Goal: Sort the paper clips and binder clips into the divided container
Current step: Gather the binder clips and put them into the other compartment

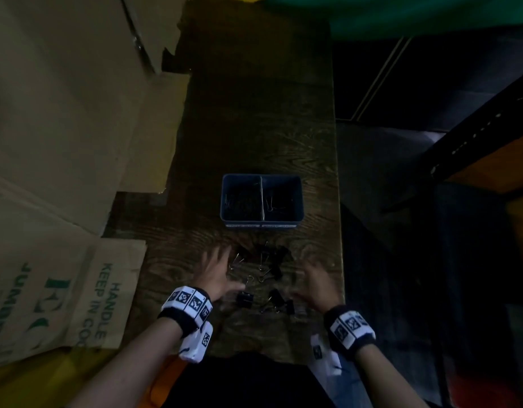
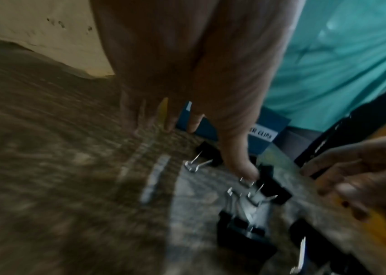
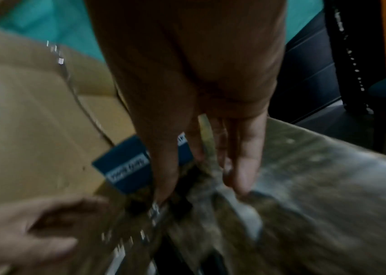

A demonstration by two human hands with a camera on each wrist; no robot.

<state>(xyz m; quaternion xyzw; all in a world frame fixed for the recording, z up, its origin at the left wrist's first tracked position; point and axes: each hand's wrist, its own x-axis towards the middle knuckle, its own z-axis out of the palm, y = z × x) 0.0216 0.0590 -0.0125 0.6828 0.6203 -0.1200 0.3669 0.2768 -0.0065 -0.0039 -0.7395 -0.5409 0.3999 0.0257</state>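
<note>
A blue divided container (image 1: 261, 223) stands mid-table, with a few wire-handled clips lying dimly in both compartments. In front of it, black binder clips (image 1: 276, 260) and thin wire pieces (image 1: 236, 262) are scattered on the wood. My left hand (image 1: 222, 260) hovers at the left of the pile with its fingers spread, holding nothing. In the left wrist view its thumb (image 2: 240, 163) hangs just over a binder clip (image 2: 274, 188). My right hand (image 1: 308, 273) is at the right of the pile, fingers (image 3: 243, 167) straight and empty. Both hands are motion-blurred.
Flattened cardboard boxes (image 1: 63, 142) lean along the table's left side and overlap its near-left corner. The table's right edge (image 1: 338, 201) runs close to the container and my right hand. A dark shelf frame (image 1: 475, 136) stands at the right.
</note>
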